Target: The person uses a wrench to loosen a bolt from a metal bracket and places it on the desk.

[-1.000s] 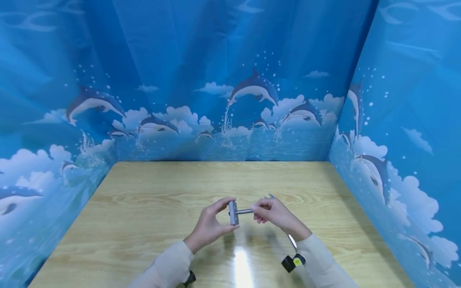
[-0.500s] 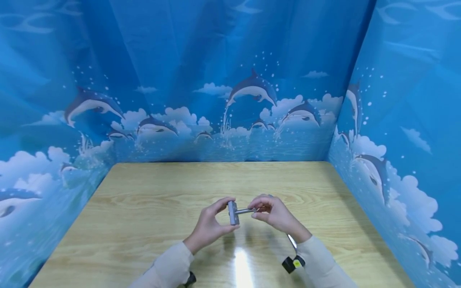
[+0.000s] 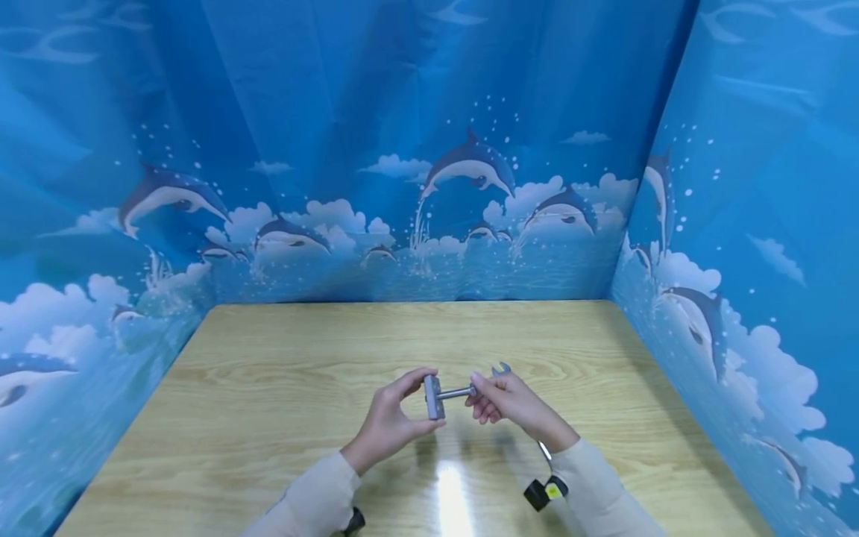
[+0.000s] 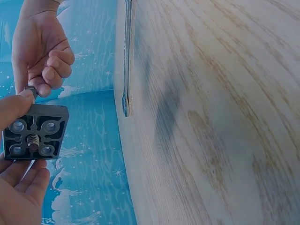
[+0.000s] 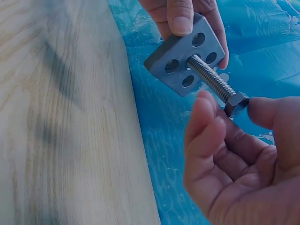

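Note:
In the head view my left hand (image 3: 392,421) grips a grey square plate (image 3: 434,397) by its edges, thumb on one side and fingers on the other. A threaded hex bolt (image 5: 213,79) runs through the plate's centre, between round holes. Its tip (image 4: 33,139) shows on the ribbed back face in the left wrist view. Thumb and index finger of my right hand (image 3: 517,403) pinch the bolt's hex head (image 5: 236,104), the other fingers curling loosely below. Plate and bolt are held above the table. Behind the right hand, an open-ended wrench (image 3: 501,368) is partly hidden.
The wood-grain table (image 3: 302,343) spreads under both hands, with a bright reflection near its front. Blue dolphin-print curtains (image 3: 322,149) stand along its back and sides. A black wrist camera mount (image 3: 538,494) hangs below the right sleeve.
The right hand's fingers shift around the bolt head: they opened away from it half a second ago and now pinch it again. The left hand and plate stay nearly still.

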Demonstrator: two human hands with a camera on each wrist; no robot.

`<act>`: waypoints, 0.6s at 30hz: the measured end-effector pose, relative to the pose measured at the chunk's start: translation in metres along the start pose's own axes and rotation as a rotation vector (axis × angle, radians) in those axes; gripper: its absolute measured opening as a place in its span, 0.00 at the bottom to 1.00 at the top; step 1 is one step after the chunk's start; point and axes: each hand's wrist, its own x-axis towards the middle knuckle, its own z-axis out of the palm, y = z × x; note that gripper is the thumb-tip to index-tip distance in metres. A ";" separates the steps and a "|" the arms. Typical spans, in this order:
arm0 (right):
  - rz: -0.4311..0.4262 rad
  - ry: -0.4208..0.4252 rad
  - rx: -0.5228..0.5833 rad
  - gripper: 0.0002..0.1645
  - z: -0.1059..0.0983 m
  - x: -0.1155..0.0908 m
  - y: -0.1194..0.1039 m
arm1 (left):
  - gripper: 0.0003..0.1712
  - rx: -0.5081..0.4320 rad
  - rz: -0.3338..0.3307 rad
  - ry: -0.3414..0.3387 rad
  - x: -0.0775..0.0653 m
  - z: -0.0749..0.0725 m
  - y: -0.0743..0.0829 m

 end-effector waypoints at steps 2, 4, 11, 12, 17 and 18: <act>-0.001 -0.004 0.005 0.33 0.000 0.000 -0.001 | 0.44 -0.003 -0.002 0.000 0.000 0.000 0.000; 0.000 -0.001 -0.004 0.30 -0.001 0.000 -0.001 | 0.44 -0.003 -0.001 0.001 -0.001 0.000 0.000; -0.134 0.127 -0.168 0.14 0.001 -0.003 -0.005 | 0.44 -0.010 -0.011 0.011 -0.002 0.001 -0.003; -0.160 0.147 -0.187 0.14 0.001 -0.003 -0.006 | 0.43 -0.016 -0.014 0.016 -0.002 0.001 -0.004; -0.243 0.180 -0.201 0.14 0.003 -0.003 -0.005 | 0.42 -0.044 -0.032 0.023 -0.001 0.000 -0.004; -0.249 0.181 -0.197 0.14 0.003 -0.003 -0.005 | 0.42 -0.046 -0.035 0.023 -0.001 0.000 -0.003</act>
